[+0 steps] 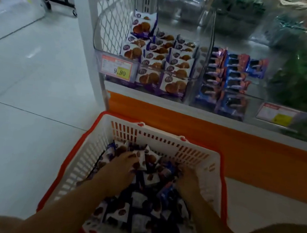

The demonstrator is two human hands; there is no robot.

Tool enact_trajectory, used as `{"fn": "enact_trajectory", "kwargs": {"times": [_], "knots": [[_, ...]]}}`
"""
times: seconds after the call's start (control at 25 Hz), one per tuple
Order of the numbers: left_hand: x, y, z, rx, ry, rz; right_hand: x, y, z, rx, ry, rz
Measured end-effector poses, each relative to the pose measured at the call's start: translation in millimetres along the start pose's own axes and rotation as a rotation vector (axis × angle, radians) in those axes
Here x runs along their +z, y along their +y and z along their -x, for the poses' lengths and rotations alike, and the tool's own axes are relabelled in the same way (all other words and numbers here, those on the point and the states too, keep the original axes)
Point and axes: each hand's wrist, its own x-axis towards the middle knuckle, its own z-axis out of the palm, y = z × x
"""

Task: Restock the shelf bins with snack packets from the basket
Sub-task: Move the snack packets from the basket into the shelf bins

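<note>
Presently, cookie packet (141,160) pinched by left hand (124,163) at far wall of basket (165,138); right hand (186,177) buried among basket's packets (139,199), grip undeterminable. Matching cookie bin (197,69) judged beyond basket's far rim, nearer left hand.

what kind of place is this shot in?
Probably a shop aisle: clear shelf bins of packaged biscuits, a price tag reading 9.90, and a shopping basket of snack packets on the floor.
</note>
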Motion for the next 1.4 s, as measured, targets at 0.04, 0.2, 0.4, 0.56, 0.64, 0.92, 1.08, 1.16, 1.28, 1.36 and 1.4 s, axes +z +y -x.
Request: {"fn": "enact_trajectory", "kwargs": {"times": [0.04,0.2,0.4,0.56,0.64,0.92,1.08,1.16,1.28,1.36,1.4], "knots": [[7.1,-1.4,2.3,-0.018,-0.036,0.018,8.6,14.0,-4.6,-0.01,-0.023,0.082],[30.0,-8.8,10.5,-0.04,-0.057,0.07,33.8,36.0,-6.7,-0.147,-0.161,0.267],[52.9,-18.3,15.9,-0.078,-0.079,0.115,39.5,51.2,-2.5,-0.091,-0.195,0.584],[64.0,-13.2,21.8,-0.08,-0.065,0.11,29.6,51.8,5.2,-0.073,-0.289,0.662],[63.7,-5.7,24.0,-0.081,-0.043,0.112,21.3,46.7,9.5,-0.05,-0.238,0.469],[37.3,30.2,22.8,-0.298,-0.05,0.991,-23.4,-34.1,38.3,0.252,-0.399,-0.796],[18.7,39.5,19.7,-0.264,-0.035,1.256,-37.1,-49.4,56.4,0.121,-0.435,-0.886],[17.0,42.1,20.7,-0.253,-0.005,1.273,-38.8,-50.1,61.3,0.088,-0.434,-0.866],[16.3,42.9,24.9,-0.277,0.037,1.369,-41.9,-50.8,66.7,-0.01,-0.427,-0.709],[12.9,42.0,27.5,-0.3,-0.013,1.527,-41.1,-52.3,69.6,-0.139,-0.352,-0.611],[9.6,42.1,28.7,-0.311,-0.053,1.605,-42.4,-56.6,74.2,-0.212,-0.309,-0.57]]}}
